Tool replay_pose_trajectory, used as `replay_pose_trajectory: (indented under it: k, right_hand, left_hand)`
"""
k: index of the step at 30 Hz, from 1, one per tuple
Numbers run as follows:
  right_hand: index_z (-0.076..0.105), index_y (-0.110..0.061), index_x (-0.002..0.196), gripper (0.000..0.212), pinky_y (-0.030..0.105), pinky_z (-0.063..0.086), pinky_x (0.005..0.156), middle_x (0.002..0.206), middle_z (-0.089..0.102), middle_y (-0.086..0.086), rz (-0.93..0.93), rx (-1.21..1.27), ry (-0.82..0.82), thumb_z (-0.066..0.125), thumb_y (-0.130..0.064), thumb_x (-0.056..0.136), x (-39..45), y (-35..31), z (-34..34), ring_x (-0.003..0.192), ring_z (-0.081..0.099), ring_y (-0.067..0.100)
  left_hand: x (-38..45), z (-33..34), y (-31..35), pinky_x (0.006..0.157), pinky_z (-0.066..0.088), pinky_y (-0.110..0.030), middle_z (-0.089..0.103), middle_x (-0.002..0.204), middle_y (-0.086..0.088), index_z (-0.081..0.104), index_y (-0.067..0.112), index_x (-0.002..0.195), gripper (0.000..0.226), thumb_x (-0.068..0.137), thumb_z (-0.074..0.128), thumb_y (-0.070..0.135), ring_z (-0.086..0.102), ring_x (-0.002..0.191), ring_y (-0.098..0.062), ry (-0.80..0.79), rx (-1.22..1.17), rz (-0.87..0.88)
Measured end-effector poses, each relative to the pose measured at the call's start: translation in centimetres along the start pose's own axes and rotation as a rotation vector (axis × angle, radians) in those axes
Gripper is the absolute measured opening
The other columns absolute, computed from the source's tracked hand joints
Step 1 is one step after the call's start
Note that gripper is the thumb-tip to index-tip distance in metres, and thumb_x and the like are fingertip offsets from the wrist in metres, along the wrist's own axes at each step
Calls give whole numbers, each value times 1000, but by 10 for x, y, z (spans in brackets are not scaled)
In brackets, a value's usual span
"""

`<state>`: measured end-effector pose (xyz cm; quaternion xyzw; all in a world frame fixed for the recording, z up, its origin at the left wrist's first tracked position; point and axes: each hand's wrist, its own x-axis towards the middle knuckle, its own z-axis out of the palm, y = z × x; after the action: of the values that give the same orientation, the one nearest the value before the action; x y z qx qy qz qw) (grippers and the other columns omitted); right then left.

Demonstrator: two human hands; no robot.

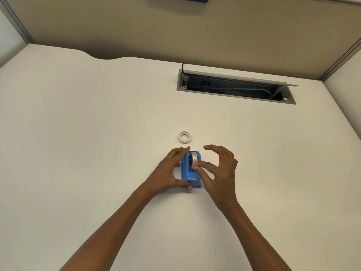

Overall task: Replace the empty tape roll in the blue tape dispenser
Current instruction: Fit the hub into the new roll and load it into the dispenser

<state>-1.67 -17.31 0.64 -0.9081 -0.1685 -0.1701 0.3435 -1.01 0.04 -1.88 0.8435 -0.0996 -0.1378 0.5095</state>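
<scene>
The blue tape dispenser (pixel 190 174) stands on the white desk (pixel 97 133), its metal cutter toward me. A roll of clear tape (pixel 195 157) sits in its cradle. My left hand (pixel 170 173) grips the dispenser's left side, index finger at the far end and thumb at the near corner. My right hand (pixel 218 171) is on the right; its thumb and a fingertip pinch at the front of the tape roll, the other fingers spread above. A small white empty core ring (pixel 184 137) lies flat on the desk just beyond the dispenser.
An open grey cable tray (pixel 234 87) with wires and a plug is sunk into the desk at the back right. Beige partition walls (pixel 175 32) close off the far side and right side of the desk.
</scene>
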Motion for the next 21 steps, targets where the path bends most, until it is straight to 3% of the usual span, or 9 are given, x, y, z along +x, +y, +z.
replay_pose_trajectory:
  k: [7,15,21]
  right_hand:
    - [74,-17,85,17,16,22,94,116,62,8,-6,-33,52,61,-28,83,-8,-4,2,116,44,17]
    - [74,-16,81,26,20,23,94,112,64,9,-18,-78,141,56,-34,87,-20,-7,5,115,46,21]
    - [73,-19,80,26,25,25,91,119,53,-5,-10,-73,169,55,-35,89,-28,-10,6,117,46,21]
  left_hand:
    - [0,0,-1,77,32,9,22,117,41,20,44,129,99,57,86,28,37,105,16,10,12,2]
    - [0,0,-1,77,31,9,22,117,41,20,46,127,98,56,86,28,35,105,20,11,10,4]
    - [1,-1,-2,78,31,9,24,118,40,22,45,128,98,56,86,28,36,105,21,12,16,2]
